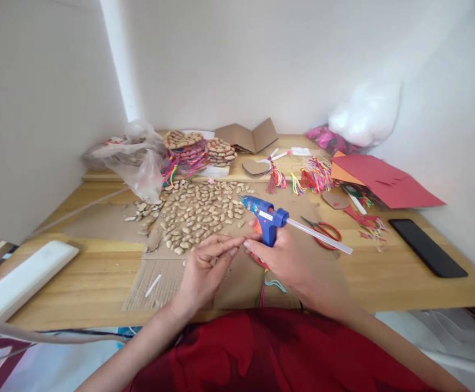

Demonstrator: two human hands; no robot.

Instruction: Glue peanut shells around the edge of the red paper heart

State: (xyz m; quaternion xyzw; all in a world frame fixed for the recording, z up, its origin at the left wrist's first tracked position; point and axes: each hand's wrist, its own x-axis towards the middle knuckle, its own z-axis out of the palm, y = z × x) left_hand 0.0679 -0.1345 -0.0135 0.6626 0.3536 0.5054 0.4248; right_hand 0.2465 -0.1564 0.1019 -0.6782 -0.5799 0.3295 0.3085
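Observation:
My right hand point(280, 253) is wrapped round the handle of a blue glue gun point(268, 218), whose nozzle points up and to the left. A clear glue stick point(319, 236) juts from its back end. My left hand point(208, 267) is closed in a pinch, its fingertips meeting those of my right hand; anything between them is too small to make out. Just beyond my hands, many peanut shells point(196, 209) are spread over brown cardboard point(156, 272). Below my right hand, a red piece with coloured strings point(263, 288) is partly hidden.
Red-handled scissors point(328, 234) and a black phone point(427, 247) lie to the right, near red sheets point(388, 179). At the back are a plastic bag point(133, 158), peanut-covered pieces point(184, 140), cardboard hearts point(256, 167) and tassels point(317, 173). A white device point(29, 277) lies left.

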